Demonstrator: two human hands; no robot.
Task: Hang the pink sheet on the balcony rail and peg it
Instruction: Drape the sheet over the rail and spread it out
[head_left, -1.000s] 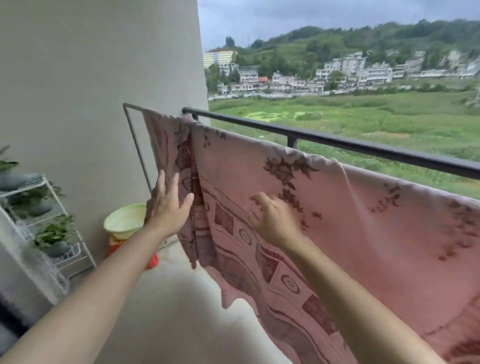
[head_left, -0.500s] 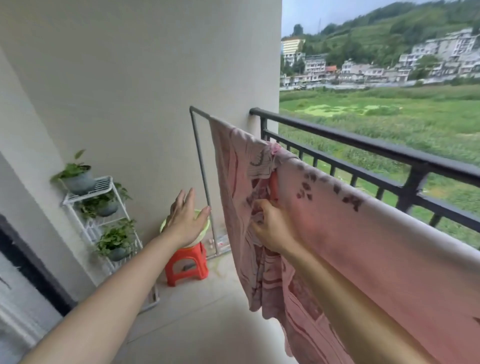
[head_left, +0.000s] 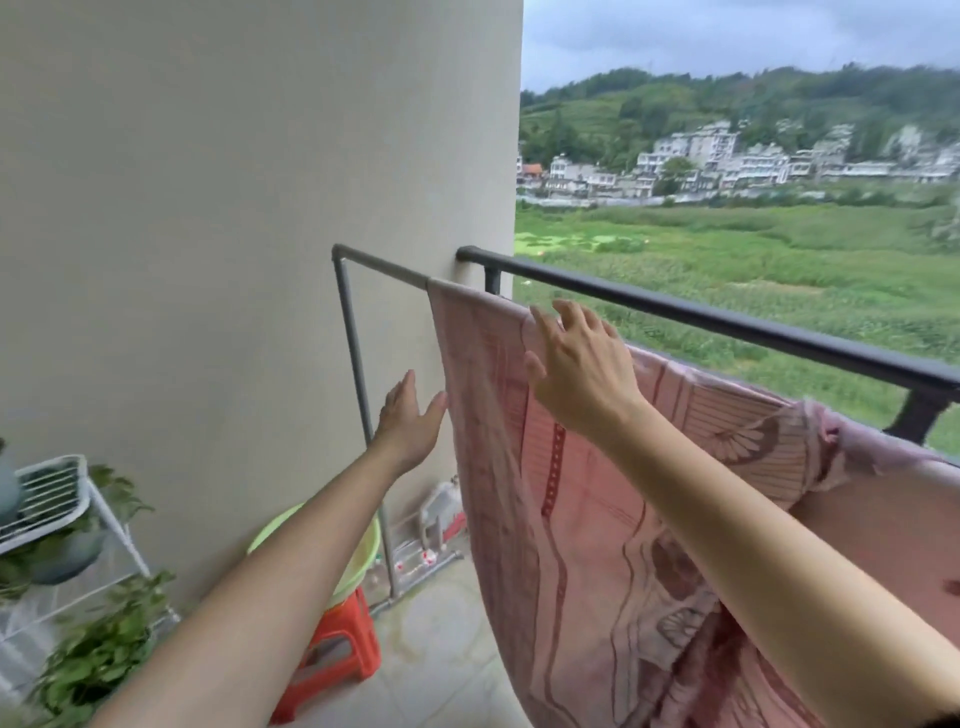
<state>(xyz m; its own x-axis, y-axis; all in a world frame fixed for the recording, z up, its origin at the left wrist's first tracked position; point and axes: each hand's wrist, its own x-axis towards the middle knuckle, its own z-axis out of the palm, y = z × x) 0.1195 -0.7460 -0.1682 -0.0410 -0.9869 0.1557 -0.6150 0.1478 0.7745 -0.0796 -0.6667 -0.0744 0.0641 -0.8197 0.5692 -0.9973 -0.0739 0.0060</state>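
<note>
Your left hand (head_left: 410, 422) is stretched forward, released, fingers straight, thumb just beside the left edge of the pink patterned cloth sheet (head_left: 587, 545). Your right hand (head_left: 577, 370) is raised at the sheet's top fold, fingers spread and loose, grasping nothing; whether it touches the cloth is unclear. The sheet hangs over the grey metal pipe rack (head_left: 354, 332), just inside the black balcony rail (head_left: 727, 322). A green plastic basin (head_left: 361, 566) sits on an orange plastic stool (head_left: 337, 654) beneath your left forearm.

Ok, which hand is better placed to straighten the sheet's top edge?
Probably right: the right hand hovers at the sheet's top edge on the bar; the left hand is lower, beside its side edge.
</note>
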